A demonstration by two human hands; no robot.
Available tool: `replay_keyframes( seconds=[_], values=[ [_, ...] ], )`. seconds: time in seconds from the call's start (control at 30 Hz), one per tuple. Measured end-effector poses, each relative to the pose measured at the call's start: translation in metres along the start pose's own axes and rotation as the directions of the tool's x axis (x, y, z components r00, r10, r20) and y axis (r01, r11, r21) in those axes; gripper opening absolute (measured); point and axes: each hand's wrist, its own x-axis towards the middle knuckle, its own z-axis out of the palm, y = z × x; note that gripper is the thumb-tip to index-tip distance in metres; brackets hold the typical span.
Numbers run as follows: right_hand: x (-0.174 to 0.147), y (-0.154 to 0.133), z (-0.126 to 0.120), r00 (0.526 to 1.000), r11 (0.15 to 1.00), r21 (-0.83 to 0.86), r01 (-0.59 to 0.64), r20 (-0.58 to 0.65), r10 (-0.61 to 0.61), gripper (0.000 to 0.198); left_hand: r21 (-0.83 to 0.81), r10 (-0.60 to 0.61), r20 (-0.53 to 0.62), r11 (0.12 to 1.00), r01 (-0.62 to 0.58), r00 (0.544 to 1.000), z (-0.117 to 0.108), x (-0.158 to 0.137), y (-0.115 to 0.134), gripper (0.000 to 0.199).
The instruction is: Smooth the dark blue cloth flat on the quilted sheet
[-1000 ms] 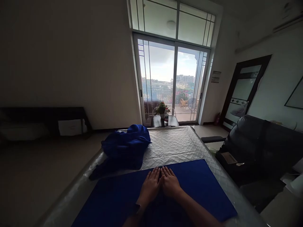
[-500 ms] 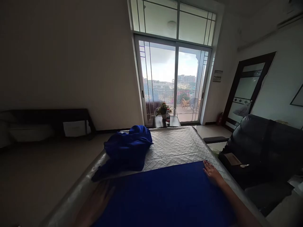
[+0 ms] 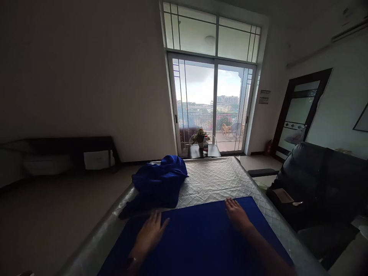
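Both forearms are bare, with no sleeves in sight. The left hand (image 3: 149, 234) is blurred, its fingers long and slim; behind them, at the wrist, sits a dark band with a small bright spot. The right hand (image 3: 236, 214) wears nothing behind its fingers.

1. The blue cloth (image 3: 201, 237) under my palms is a deep royal blue sheet, spread flat and smooth across the near end of the bed, its far edge running straight across the quilted cover.
2. My left hand (image 3: 149, 234) lies flat near its far left corner, fingers splayed.
3. My right hand (image 3: 236, 214) presses flat near its far edge, toward the right.
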Motion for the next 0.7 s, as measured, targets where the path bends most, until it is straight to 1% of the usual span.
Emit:
replay_keyframes(
  seconds=[0.07, 0.13, 0.17, 0.23, 0.3, 0.4, 0.5, 0.57, 0.63, 0.7],
  values=[
    [0.005, -0.047, 0.017, 0.992, 0.99, 0.058, 0.127, 0.015, -0.128, 0.06, -0.04, 0.165, 0.026, 0.986, -0.164, 0.986, 0.007, -0.003, 0.059, 0.077],
    [0.009, -0.084, 0.033, 0.974, 0.97, 0.105, 0.219, 0.026, -0.223, 0.06, -0.064, 0.266, 0.027, 0.962, -0.264, 0.964, 0.02, -0.007, 0.108, 0.074],
    [0.011, -0.096, 0.04, 0.967, 0.961, 0.12, 0.248, 0.031, -0.253, 0.061, -0.071, 0.29, 0.026, 0.955, -0.288, 0.957, 0.028, -0.008, 0.124, 0.073],
    [0.013, -0.109, 0.051, 0.957, 0.949, 0.151, 0.278, 0.039, -0.287, 0.063, -0.089, 0.308, 0.014, 0.948, -0.305, 0.951, 0.041, -0.011, 0.143, 0.071],
    [0.014, -0.11, 0.057, 0.955, 0.941, 0.187, 0.281, 0.044, -0.293, 0.064, -0.113, 0.304, -0.008, 0.946, -0.303, 0.953, 0.048, -0.013, 0.146, 0.069],
    [0.013, -0.107, 0.061, 0.954, 0.933, 0.228, 0.28, 0.039, -0.296, 0.064, -0.151, 0.299, -0.041, 0.941, -0.302, 0.953, 0.048, -0.015, 0.142, 0.07],
    [0.013, -0.106, 0.063, 0.95, 0.926, 0.236, 0.293, 0.032, -0.309, 0.064, -0.174, 0.304, -0.028, 0.937, -0.304, 0.952, 0.042, -0.016, 0.142, 0.075],
    [0.013, -0.103, 0.062, 0.958, 0.935, 0.227, 0.272, 0.027, -0.286, 0.063, -0.17, 0.309, 0.002, 0.937, -0.304, 0.951, 0.04, -0.015, 0.139, 0.076],
    [0.014, -0.089, 0.059, 0.978, 0.959, 0.195, 0.204, 0.009, -0.21, 0.064, -0.138, 0.297, 0.015, 0.946, -0.292, 0.955, 0.04, -0.013, 0.126, 0.073],
    [0.013, -0.062, 0.051, 0.994, 0.981, 0.161, 0.112, -0.024, -0.109, 0.064, -0.079, 0.264, -0.04, 0.96, -0.267, 0.964, 0.04, -0.011, 0.097, 0.067]
  ],
)
